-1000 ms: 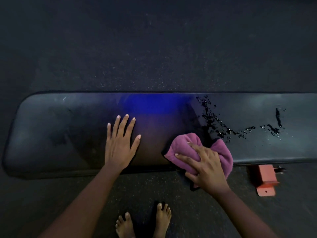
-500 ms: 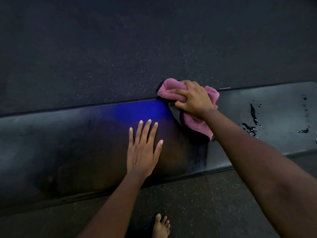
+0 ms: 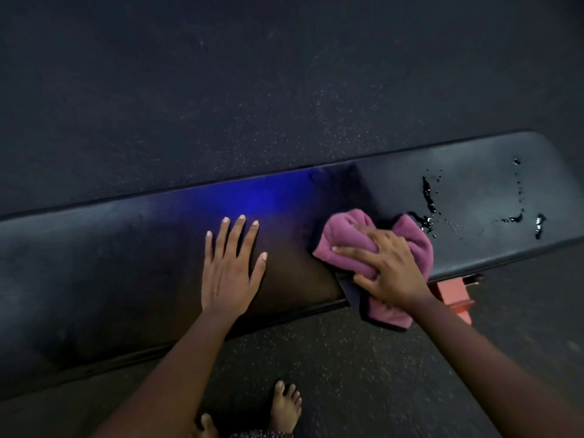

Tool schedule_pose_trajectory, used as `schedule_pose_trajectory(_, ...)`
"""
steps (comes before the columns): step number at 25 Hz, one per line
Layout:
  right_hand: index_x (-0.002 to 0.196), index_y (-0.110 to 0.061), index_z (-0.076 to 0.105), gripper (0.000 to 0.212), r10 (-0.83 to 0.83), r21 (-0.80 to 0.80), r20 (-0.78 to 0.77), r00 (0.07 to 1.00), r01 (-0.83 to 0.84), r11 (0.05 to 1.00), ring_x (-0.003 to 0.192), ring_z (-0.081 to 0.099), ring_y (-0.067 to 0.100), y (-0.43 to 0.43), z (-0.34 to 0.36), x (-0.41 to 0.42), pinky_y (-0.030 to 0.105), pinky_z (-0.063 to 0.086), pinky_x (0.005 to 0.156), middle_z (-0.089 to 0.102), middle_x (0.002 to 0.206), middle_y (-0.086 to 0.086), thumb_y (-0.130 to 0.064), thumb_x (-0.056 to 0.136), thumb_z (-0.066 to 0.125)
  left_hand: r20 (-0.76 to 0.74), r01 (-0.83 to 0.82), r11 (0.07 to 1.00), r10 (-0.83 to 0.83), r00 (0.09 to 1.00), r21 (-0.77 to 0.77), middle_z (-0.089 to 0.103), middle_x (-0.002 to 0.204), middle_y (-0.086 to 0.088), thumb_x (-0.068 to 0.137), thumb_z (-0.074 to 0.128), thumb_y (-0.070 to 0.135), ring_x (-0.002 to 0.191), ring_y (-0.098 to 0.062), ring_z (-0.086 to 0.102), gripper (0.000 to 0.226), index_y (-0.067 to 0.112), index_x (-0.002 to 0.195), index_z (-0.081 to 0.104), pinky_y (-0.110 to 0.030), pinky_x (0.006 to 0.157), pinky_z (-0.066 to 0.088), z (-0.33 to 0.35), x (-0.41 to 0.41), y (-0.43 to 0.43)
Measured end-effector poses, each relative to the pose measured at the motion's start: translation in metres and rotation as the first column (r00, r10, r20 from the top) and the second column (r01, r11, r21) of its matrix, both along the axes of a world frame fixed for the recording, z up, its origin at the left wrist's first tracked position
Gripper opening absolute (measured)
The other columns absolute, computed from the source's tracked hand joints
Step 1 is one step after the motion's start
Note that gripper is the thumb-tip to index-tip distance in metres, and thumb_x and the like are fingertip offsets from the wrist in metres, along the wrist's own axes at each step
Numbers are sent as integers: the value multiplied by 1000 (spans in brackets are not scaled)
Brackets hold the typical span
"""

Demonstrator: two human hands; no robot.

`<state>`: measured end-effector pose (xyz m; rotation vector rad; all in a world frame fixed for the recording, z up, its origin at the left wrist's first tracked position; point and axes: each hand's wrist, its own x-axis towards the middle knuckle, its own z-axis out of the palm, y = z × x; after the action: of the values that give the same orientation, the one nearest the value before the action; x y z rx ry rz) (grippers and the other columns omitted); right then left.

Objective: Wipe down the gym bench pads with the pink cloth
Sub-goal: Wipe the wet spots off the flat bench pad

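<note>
Dark speckled rubber flooring (image 3: 347,358) runs under everything, with the person's bare feet (image 3: 286,406) nearest me, just short of the long black bench pad (image 3: 94,263). On the pad the left hand (image 3: 230,273) lies flat, fingers straight and spread, holding nothing, while beside it the right hand (image 3: 388,267) curls its fingers into the bunched pink cloth (image 3: 344,235), pressing it on the pad's near edge so a flap hangs over the side (an orange frame foot (image 3: 455,295) pokes out just below). Beyond the cloth, beads and streaks of liquid (image 3: 428,197) sit on the pad's right end, and a blue glow (image 3: 252,200) lies past the left fingertips.
</note>
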<state>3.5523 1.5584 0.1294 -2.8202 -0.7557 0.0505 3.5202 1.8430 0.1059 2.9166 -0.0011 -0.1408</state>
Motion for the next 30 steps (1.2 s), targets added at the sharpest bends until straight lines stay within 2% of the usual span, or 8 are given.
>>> schedule_pose_trajectory(2,118,-46,51,49,40,0,11,999,-40,999,107,45,21,-27,0,-27,36,33,87,46,130,-1,-44,69,54,-16,-41,996,40,999,-73,17,157,-6,89,10,53,143,-18,-2,66,21,147,17,-43,115,-3,6,-2,-10)
schedule_pose_trajectory(5,120,-46,48,50,150,-53,37,988,-148,988,109,44,21,-58,3,-35,40,43,83,41,132,-2,-47,70,52,-25,19,983,-23,999,-181,16,157,-3,89,10,52,145,-17,-2,65,23,147,16,-41,115,-6,20,2,-55)
schedule_pose_trajectory(9,119,-45,50,46,113,-73,8,994,-112,991,94,52,29,-56,9,39,42,48,69,42,124,2,-46,73,49,6,66,971,-67,998,-228,13,158,-2,89,8,50,144,-14,-5,65,23,148,13,-39,114,-10,21,33,-120)
schedule_pose_trajectory(13,120,-39,59,43,-36,-88,-18,999,35,996,103,51,35,-56,11,141,46,45,82,47,133,13,-35,77,59,9,146,987,-146,989,-60,22,156,-5,92,11,50,143,-19,3,60,23,146,15,-44,119,-1,5,45,-149)
schedule_pose_trajectory(15,123,-42,56,43,-150,-84,-39,988,147,986,109,47,34,-66,10,180,48,42,91,45,135,11,-33,81,59,36,181,983,-182,983,15,30,153,-7,95,15,49,143,-25,14,57,22,145,22,-46,115,7,-4,44,-149)
schedule_pose_trajectory(18,124,-45,54,44,-233,-86,-57,971,228,970,110,47,31,-83,9,205,46,40,94,46,132,8,-34,82,57,43,192,980,-194,980,51,29,152,-9,96,9,51,143,-25,14,59,22,145,22,-46,114,7,-11,44,-146)
schedule_pose_trajectory(23,122,-45,56,48,-251,-55,-40,967,248,967,109,50,32,-97,8,151,47,43,88,47,135,9,-43,76,43,23,182,983,-182,983,38,28,153,-9,92,21,49,144,-26,15,60,23,146,20,-47,113,8,-7,47,-149)
schedule_pose_trajectory(30,117,-45,56,46,-287,-32,-19,958,287,958,103,52,30,-134,7,23,46,42,86,55,125,9,-42,71,49,-25,175,984,-175,984,20,23,155,-9,90,15,51,145,-26,10,62,23,146,15,-48,116,6,-3,47,-149)
